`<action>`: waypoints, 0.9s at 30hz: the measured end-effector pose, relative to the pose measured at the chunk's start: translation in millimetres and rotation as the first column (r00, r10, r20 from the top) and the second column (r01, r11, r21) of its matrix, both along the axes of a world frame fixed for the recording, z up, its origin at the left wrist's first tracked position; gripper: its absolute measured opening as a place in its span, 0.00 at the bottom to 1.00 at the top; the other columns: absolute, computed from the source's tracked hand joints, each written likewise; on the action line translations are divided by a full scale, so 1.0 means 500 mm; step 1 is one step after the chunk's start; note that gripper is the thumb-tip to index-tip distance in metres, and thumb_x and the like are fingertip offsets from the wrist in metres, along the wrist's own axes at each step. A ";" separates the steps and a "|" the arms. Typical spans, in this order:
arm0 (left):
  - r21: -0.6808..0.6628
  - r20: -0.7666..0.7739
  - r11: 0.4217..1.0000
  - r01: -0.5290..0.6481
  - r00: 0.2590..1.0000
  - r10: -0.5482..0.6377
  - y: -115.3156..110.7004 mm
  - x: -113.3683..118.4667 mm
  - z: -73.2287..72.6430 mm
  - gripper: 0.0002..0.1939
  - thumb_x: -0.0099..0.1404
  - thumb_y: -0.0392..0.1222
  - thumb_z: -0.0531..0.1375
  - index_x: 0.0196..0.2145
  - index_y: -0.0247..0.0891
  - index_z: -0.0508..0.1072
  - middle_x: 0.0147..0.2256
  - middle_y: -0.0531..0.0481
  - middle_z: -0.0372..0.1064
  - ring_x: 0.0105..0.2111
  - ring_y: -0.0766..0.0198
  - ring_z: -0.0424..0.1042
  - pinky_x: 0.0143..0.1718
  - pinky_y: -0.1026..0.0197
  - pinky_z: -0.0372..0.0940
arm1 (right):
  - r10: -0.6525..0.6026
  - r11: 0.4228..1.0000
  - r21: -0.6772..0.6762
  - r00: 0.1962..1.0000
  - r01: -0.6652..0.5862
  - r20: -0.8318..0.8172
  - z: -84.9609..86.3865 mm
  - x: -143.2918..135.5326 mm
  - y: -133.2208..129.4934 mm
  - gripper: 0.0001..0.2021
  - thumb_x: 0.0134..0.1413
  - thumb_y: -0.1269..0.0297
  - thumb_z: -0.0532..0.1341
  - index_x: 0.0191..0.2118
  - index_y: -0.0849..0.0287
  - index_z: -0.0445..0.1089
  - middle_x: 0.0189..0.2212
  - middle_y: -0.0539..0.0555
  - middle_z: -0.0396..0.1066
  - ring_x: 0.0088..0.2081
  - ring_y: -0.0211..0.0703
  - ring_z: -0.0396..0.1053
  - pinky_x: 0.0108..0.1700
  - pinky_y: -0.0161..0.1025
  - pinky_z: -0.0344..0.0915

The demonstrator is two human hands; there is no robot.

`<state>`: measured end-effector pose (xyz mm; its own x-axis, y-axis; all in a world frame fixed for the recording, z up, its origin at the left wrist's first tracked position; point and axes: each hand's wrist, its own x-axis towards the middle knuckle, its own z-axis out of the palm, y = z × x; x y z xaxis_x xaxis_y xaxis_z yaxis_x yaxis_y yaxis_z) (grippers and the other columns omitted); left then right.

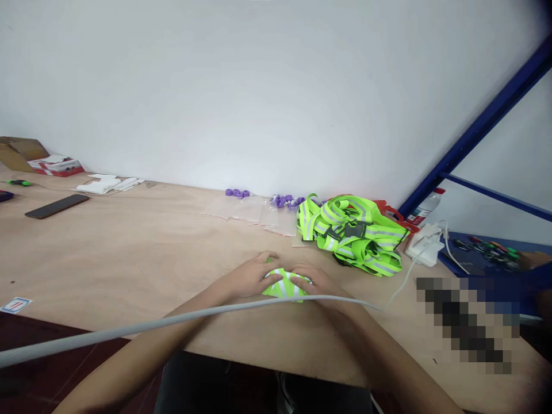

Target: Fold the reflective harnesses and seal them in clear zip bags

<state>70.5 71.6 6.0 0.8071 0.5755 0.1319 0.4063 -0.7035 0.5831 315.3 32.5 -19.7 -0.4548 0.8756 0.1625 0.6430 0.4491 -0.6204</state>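
A folded bundle of lime-green strap with silver reflective stripes [284,284] lies on the table near its front edge. From the left side, my left hand [254,276] is wrapped round it, thumb over the top. My right hand [313,278] holds the bundle's other side with fingers bent over it. Behind and to the right sits a large tangled heap of the same green reflective straps [353,230], with black buckles. Clear plastic bags [250,209] lie in a row beyond my hands, purple rolls [237,193] and small purple and white pieces [287,200] behind them.
A white cable [194,314] crosses in front of my forearms. At the right are a white power strip [425,244], a bottle [426,207] and a blue rack [487,121]. On the left lie a dark flat phone-like slab [57,206], white cloths [103,184] and boxes [58,166].
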 end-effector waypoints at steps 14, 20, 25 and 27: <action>-0.193 -0.180 0.922 -0.336 0.936 0.304 0.140 0.030 -0.033 0.27 0.53 0.65 0.66 0.34 0.36 0.75 0.34 0.44 0.76 0.35 0.53 0.74 0.33 0.60 0.63 | -0.134 0.990 -0.048 0.989 0.131 -0.065 -0.003 -0.010 0.037 0.14 0.68 0.56 0.54 0.35 0.56 0.71 0.34 0.51 0.73 0.38 0.44 0.71 0.40 0.38 0.68; -0.331 -0.292 0.844 -0.423 0.896 0.335 0.140 -0.019 0.018 0.30 0.43 0.68 0.70 0.31 0.38 0.77 0.30 0.48 0.77 0.31 0.54 0.75 0.30 0.61 0.62 | -0.216 0.976 0.017 0.975 0.217 -0.056 -0.029 -0.010 0.038 0.14 0.67 0.57 0.55 0.36 0.57 0.74 0.36 0.53 0.76 0.39 0.46 0.72 0.41 0.40 0.68; -0.477 -0.126 0.773 -0.418 0.903 0.411 0.077 -0.079 0.023 0.30 0.63 0.65 0.58 0.47 0.35 0.76 0.48 0.42 0.77 0.47 0.51 0.76 0.42 0.59 0.69 | -0.265 0.957 0.115 0.964 0.267 -0.030 -0.058 -0.008 0.036 0.13 0.66 0.58 0.55 0.38 0.55 0.75 0.37 0.53 0.77 0.42 0.47 0.73 0.45 0.42 0.68; -0.703 0.053 0.639 -0.313 0.872 0.486 0.048 -0.080 0.001 0.27 0.65 0.60 0.60 0.52 0.36 0.73 0.53 0.42 0.74 0.53 0.51 0.73 0.49 0.56 0.69 | -0.300 0.941 0.162 0.954 0.298 -0.011 -0.071 -0.010 0.035 0.13 0.66 0.59 0.54 0.37 0.56 0.75 0.36 0.54 0.76 0.41 0.48 0.72 0.45 0.43 0.67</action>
